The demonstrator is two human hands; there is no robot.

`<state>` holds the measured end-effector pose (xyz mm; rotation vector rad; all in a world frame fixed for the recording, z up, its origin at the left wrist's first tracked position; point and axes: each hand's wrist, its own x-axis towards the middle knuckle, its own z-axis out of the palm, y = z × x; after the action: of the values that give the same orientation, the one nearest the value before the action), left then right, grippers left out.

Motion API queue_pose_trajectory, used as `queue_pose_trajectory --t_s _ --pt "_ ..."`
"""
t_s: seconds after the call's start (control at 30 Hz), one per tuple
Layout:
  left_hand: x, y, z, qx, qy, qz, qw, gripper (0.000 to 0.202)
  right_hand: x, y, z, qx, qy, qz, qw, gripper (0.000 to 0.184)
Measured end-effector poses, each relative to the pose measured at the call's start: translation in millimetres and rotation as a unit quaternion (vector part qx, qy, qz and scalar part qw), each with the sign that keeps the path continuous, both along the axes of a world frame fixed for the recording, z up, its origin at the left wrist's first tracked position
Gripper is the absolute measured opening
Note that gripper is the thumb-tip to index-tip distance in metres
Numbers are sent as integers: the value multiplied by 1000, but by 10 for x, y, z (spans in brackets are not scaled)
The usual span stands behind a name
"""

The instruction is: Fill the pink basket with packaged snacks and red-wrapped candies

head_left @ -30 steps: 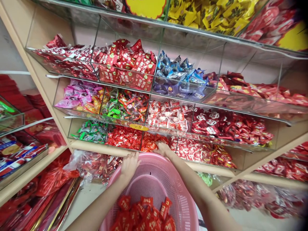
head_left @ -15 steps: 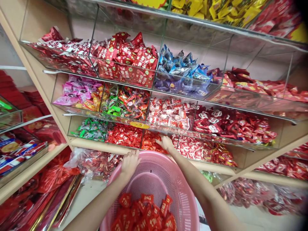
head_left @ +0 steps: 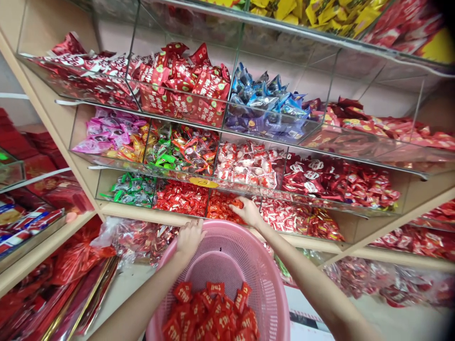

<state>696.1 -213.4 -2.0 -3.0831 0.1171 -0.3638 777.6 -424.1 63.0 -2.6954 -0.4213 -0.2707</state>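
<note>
My left hand is closed over the far-left rim of a pink plastic basket with perforated sides. Inside the basket, a heap of red wrapped candies with pale lettering lies towards the near side. My right hand reaches past the basket into a bottom-row bin of orange-red wrapped candies. Its fingers are bent around some of these candies, and the fingertips are partly hidden among them.
Clear dividers split the shelf unit into bins of wrapped sweets, including blue packets and pink-purple packets. A wooden ledge runs along the lowest row. Bagged sweets lie below it, and rolled shiny sheets stand at lower left.
The view has shifted slightly, so the shelves sit a little further left. My right hand has moved slightly right in view, still among the orange-red candies. My left hand keeps its hold on the rim.
</note>
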Motion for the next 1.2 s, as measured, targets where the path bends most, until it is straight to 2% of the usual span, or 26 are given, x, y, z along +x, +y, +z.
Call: queue_pose_trajectory --t_s 0.13,0.2,0.37,0.53,0.63,0.8,0.9,1.13,1.2 --pt "-7 -5 17 -10 6 -1 1000 29 -571 -51 88 93 -25 88 991 34" --pt "-10 -6 20 -10 3 -4 1000 29 -877 -89 90 114 0 126 986 32" --pt "-17 -12 27 -19 6 -1 1000 30 -1470 -190 -33 90 101 183 974 27" --pt "-20 -16 37 -11 6 -1 1000 29 -1858 -231 -197 72 172 190 964 26" --pt "-19 -14 31 -6 -2 -4 1000 27 -2069 -192 -314 26 185 207 960 29" --pt "-14 -13 9 -17 4 0 1000 28 -2263 -97 -582 -45 188 256 947 42" --pt "-9 -20 -4 -16 5 2 1000 29 -2268 -86 -705 -72 212 242 944 48" --pt "4 -31 -36 10 -12 -1 1000 29 -2245 -125 -767 -79 275 235 929 57" --pt "7 -31 -42 6 -9 1 1000 30 -2236 -130 -765 -94 312 242 914 56"
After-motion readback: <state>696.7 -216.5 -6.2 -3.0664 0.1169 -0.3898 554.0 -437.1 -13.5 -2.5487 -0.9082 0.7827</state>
